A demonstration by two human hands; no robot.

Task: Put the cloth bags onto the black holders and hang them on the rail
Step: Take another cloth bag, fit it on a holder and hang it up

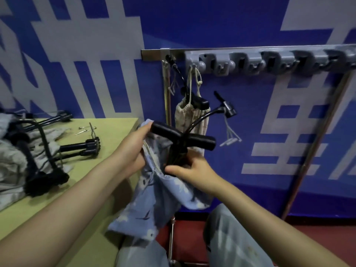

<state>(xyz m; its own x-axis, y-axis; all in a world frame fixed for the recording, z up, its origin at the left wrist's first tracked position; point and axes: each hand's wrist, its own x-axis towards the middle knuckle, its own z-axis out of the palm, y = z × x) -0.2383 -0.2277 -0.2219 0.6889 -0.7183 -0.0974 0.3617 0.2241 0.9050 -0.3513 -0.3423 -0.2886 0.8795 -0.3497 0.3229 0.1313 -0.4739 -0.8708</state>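
Right hand [189,168] is curled around the stem of a black holder [183,138], thumb pinching it low down, right at the mouth of the blue bag [163,191]. The holder's padded crossbar sits just above that hand, and a curved black neck runs up and away from it toward a clamp end near the wall. Left hand [134,149] is just beside it, fingers bunched on the bag's top edge, touching the crossbar's left tip. The bag droops below both hands, over the person's lap.

Up past the hands, a beige bag [189,116] already hangs on another holder from the rail [269,59], strings looped over a hook. Grey clips run along the rail to the right.

Off to the left of the left hand, the bench [107,135] carries more holders [38,151], grey cloth [11,158] and a few small metal bits.
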